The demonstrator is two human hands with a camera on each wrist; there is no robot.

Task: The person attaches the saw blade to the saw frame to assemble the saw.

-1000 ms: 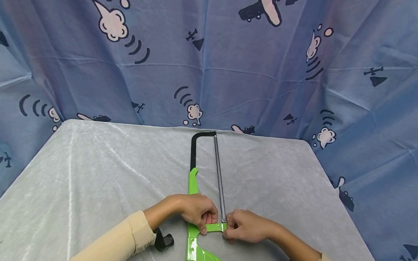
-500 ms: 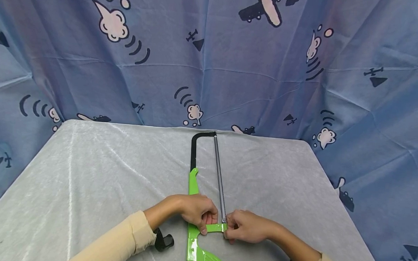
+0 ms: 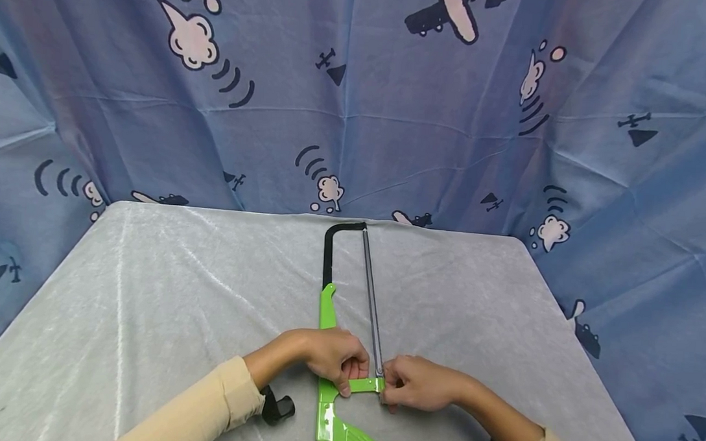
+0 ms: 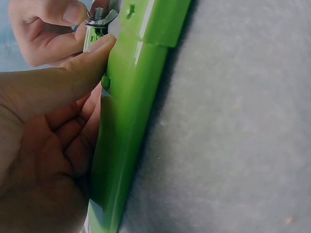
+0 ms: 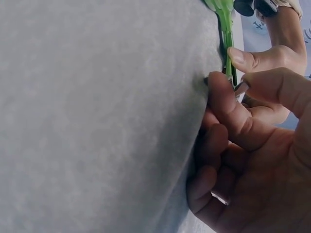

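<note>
A hacksaw (image 3: 328, 310) with a bright green frame and handle and a black front bow lies flat on the table, its handle towards me. Its grey blade (image 3: 372, 299) runs along the right side. My left hand (image 3: 336, 357) grips the green frame near the short crossbar, thumb against it. At the crossbar's right end, my right hand (image 3: 422, 383) pinches a metal wing nut (image 4: 101, 20) between thumb and forefinger. The wing nut sits on a threaded bolt, plain in the left wrist view; fingers cover most of it in the right wrist view.
A pale grey cloth covers the table (image 3: 211, 267). Behind it hangs a blue curtain (image 3: 391, 137) printed with planes and clouds. Black wrist mounts (image 3: 278, 407) sit under the beige sleeves (image 3: 206, 403).
Both hands and the hacksaw keep their places. The whole head view has shifted very slightly; I cannot tell whether the wing nut has turned.
</note>
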